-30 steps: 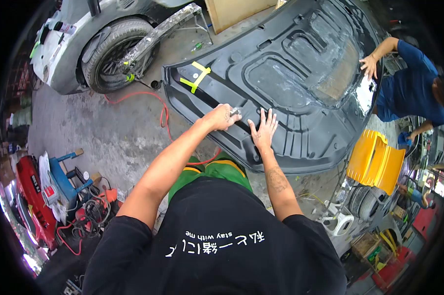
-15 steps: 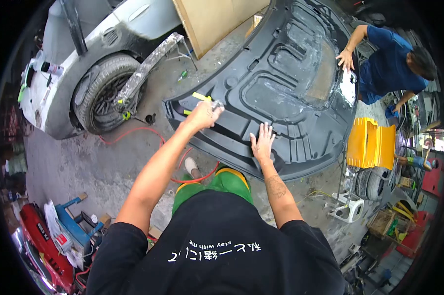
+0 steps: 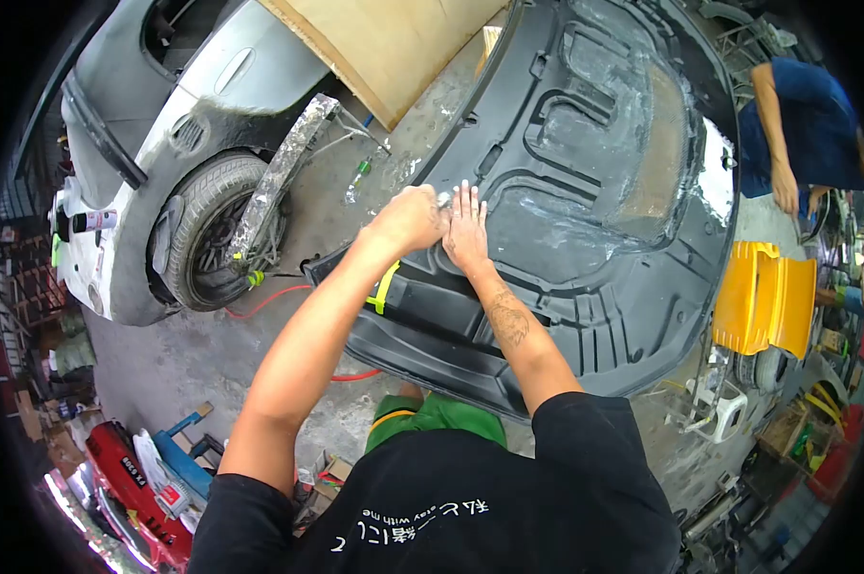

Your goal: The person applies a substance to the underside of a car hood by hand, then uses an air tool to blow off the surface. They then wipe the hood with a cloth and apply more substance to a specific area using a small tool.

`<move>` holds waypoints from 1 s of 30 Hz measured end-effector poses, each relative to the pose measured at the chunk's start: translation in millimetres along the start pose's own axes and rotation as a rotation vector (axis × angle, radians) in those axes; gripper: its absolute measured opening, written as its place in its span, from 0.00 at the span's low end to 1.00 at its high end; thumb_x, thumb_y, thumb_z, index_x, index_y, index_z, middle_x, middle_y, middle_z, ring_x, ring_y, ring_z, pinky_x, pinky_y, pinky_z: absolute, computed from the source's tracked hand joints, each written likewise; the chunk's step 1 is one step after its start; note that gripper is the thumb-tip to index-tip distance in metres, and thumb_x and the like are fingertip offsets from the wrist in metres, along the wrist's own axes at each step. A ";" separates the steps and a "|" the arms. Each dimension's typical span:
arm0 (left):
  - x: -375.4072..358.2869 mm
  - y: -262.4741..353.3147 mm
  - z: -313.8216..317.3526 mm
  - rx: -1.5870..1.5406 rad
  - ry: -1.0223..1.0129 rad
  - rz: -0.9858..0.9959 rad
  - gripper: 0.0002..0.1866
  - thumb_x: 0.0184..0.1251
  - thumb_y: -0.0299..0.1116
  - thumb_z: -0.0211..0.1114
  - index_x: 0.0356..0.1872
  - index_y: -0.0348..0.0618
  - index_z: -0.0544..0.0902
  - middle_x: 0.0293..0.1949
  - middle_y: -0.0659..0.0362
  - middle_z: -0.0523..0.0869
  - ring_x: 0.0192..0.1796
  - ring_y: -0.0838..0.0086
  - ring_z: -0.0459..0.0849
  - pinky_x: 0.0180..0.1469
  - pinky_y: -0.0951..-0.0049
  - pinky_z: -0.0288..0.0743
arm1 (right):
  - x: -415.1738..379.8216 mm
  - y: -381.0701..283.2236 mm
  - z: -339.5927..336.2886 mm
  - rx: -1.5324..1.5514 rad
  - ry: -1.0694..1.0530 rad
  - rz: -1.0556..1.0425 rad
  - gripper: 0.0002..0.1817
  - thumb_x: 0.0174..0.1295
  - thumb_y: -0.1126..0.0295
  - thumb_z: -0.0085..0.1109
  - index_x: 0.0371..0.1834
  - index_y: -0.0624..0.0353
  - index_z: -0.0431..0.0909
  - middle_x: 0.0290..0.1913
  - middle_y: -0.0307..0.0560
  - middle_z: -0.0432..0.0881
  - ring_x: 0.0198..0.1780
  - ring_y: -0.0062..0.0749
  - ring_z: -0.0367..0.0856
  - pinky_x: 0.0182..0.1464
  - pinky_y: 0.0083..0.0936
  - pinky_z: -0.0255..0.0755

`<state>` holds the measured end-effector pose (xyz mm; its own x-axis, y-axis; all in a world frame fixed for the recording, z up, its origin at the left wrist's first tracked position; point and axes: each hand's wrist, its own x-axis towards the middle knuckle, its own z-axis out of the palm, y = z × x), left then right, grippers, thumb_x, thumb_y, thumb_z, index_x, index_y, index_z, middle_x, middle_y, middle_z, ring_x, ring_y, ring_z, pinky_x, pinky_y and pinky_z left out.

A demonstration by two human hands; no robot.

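A large black car hood (image 3: pixel 585 277) lies with its ribbed underside facing up in front of me. My left hand (image 3: pixel 413 225) is closed over the hood's left part, with a small whitish bit showing by its fingers; what it holds is mostly hidden. Right beside it, my right hand (image 3: pixel 465 230) lies flat with fingers stretched out on the black surface. A yellow-green tape strip (image 3: pixel 386 287) is stuck on the hood below my left hand. Grey, dusty patches cover the recessed middle of the hood.
A partly sanded car body (image 3: pixel 221 91) with an exposed wheel (image 3: pixel 212 230) stands on the left. A wooden board (image 3: pixel 384 48) leans behind. To the right are a co-worker in blue (image 3: pixel 805 124), a yellow panel (image 3: pixel 762 297) and a white stool (image 3: pixel 723 407). A red hose lies underneath.
Both my hands have moved farther up the hood and are now side by side. My view has shifted with them. The co-worker's hand has come off the hood's right edge.
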<state>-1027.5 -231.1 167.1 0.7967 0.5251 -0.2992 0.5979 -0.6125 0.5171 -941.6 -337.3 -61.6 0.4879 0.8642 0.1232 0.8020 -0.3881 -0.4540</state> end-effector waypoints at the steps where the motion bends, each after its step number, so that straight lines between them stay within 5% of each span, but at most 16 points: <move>1: 10.9 5.5 7.0 0.008 -0.015 -0.005 0.24 0.69 0.45 0.66 0.34 0.24 0.83 0.37 0.28 0.85 0.45 0.36 0.86 0.49 0.47 0.82 | 2.2 1.7 -0.1 0.011 -0.006 0.011 0.38 0.74 0.56 0.50 0.81 0.70 0.54 0.85 0.62 0.47 0.85 0.57 0.44 0.82 0.57 0.42; 3: 29.0 17.1 21.3 0.049 0.025 0.161 0.22 0.68 0.42 0.65 0.33 0.24 0.83 0.35 0.28 0.85 0.44 0.36 0.87 0.49 0.46 0.82 | 3.3 6.7 -3.9 -0.105 -0.064 -0.006 0.41 0.71 0.56 0.51 0.81 0.69 0.53 0.85 0.64 0.46 0.85 0.57 0.43 0.82 0.57 0.41; 11: 76.3 40.7 22.8 0.091 -0.074 0.083 0.21 0.67 0.41 0.65 0.32 0.25 0.83 0.35 0.31 0.85 0.44 0.38 0.87 0.47 0.49 0.83 | 23.2 41.7 -10.1 -0.025 0.077 0.146 0.45 0.70 0.53 0.54 0.81 0.72 0.51 0.85 0.63 0.46 0.86 0.56 0.41 0.83 0.56 0.37; 16: 66.7 1.0 44.6 0.242 -0.130 0.229 0.21 0.68 0.41 0.65 0.35 0.25 0.84 0.35 0.30 0.85 0.44 0.38 0.87 0.47 0.48 0.82 | 16.5 45.2 -14.6 -0.006 0.050 0.056 0.43 0.75 0.50 0.51 0.81 0.72 0.53 0.84 0.63 0.49 0.85 0.56 0.45 0.82 0.58 0.39; 18: 66.0 2.6 37.0 0.015 -0.050 0.077 0.23 0.69 0.43 0.66 0.36 0.24 0.84 0.35 0.29 0.85 0.44 0.37 0.87 0.46 0.48 0.82 | 7.8 37.6 -12.0 0.051 0.046 0.049 0.43 0.74 0.50 0.52 0.80 0.72 0.53 0.84 0.64 0.49 0.85 0.57 0.45 0.82 0.58 0.39; 25: 24.1 -9.4 36.9 0.039 -0.073 0.004 0.22 0.69 0.42 0.68 0.32 0.24 0.84 0.30 0.29 0.84 0.41 0.35 0.86 0.43 0.48 0.82 | -37.2 -5.2 -12.7 0.105 -0.057 0.039 0.44 0.73 0.49 0.53 0.79 0.75 0.53 0.83 0.66 0.50 0.85 0.58 0.45 0.82 0.56 0.40; 30: -28.7 -37.0 52.2 -0.046 -0.176 0.069 0.24 0.71 0.44 0.65 0.30 0.25 0.82 0.18 0.41 0.83 0.20 0.54 0.86 0.28 0.56 0.80 | -64.9 -24.5 -24.5 0.087 -0.148 -0.012 0.42 0.74 0.49 0.52 0.79 0.73 0.56 0.83 0.64 0.51 0.84 0.56 0.48 0.82 0.56 0.43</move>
<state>-1067.9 -254.3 114.7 0.8412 0.3687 -0.3955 0.5399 -0.6137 0.5761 -984.4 -391.7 -36.8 0.4169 0.9090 0.0011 0.7715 -0.3532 -0.5292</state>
